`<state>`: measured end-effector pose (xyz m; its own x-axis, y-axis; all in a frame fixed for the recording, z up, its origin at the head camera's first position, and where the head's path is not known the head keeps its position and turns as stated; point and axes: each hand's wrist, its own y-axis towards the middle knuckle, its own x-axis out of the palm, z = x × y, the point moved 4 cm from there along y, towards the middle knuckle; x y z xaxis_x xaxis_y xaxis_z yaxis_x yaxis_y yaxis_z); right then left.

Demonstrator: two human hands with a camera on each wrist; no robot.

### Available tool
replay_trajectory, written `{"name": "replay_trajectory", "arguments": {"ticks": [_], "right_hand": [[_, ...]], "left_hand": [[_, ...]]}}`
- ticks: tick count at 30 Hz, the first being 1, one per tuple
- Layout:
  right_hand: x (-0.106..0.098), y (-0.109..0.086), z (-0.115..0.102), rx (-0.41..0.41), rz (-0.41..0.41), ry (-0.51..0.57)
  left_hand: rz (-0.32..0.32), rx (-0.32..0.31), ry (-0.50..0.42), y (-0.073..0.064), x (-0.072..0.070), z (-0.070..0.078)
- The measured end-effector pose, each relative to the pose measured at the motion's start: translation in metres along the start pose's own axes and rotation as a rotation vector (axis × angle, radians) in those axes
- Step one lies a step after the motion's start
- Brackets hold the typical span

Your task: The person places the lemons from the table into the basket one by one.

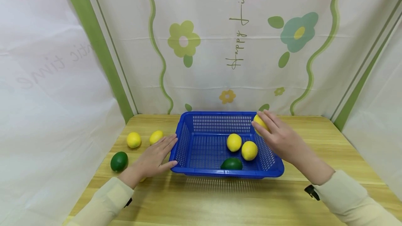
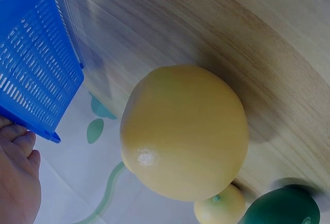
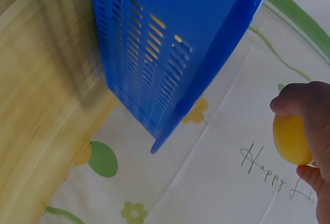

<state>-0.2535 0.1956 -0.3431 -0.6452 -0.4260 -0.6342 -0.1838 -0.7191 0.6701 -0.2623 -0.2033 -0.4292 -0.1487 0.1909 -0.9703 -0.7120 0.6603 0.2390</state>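
The right hand (image 1: 279, 138) pinches a yellow lemon (image 3: 290, 140) between thumb and fingers at the back right corner of the blue basket (image 1: 201, 172); whether the fruit touches the rim I cannot tell. The left hand (image 1: 154, 159) lies with fingers extended, its tips on the basket's left rim, gripping no fruit.

Inside the basket, right of the middle, sit two lemons (image 1: 234, 143) side by side, with a dark green fruit (image 1: 231, 164) close to the front wall, which hides its lower part.

Left of the basket, the left wrist view shows a round yellow fruit (image 2: 184, 133) on the desk (image 1: 213, 201); from the head, the left hand and wrist cover nearly all of it. Beyond that hand are a partly blocked lemon (image 1: 156, 137), another lemon (image 1: 133, 140) and a second green fruit (image 1: 119, 161). Behind the desk hangs a flower-printed white curtain (image 1: 204, 75), lettered "Happy Life".
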Motion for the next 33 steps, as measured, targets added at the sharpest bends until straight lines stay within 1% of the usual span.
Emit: {"name": "replay_trajectory", "arguments": {"ticks": [4,10,12,20,27,33], "right_hand": [[0.005,0.003,-0.004,0.003,-0.047,0.0],[0.012,0.009,-0.011,-0.025,-0.02,0.03],[0.015,0.01,-0.013,-0.031,-0.026,0.033],[0.029,0.013,-0.02,-0.017,-0.133,0.057],[0.038,0.018,-0.025,-0.016,-0.128,0.104],[0.048,0.021,-0.029,-0.025,-0.127,0.112]], "left_hand": [[-0.005,0.002,0.007,0.0,0.0,0.0],[-0.009,0.001,0.007,0.001,0.0,-0.001],[-0.011,0.0,0.005,0.001,0.0,-0.001],[-0.015,-0.003,0.002,0.001,-0.001,0.0],[-0.019,-0.01,-0.001,0.001,-0.002,0.0],[-0.018,-0.012,0.0,0.001,-0.002,0.001]]}}
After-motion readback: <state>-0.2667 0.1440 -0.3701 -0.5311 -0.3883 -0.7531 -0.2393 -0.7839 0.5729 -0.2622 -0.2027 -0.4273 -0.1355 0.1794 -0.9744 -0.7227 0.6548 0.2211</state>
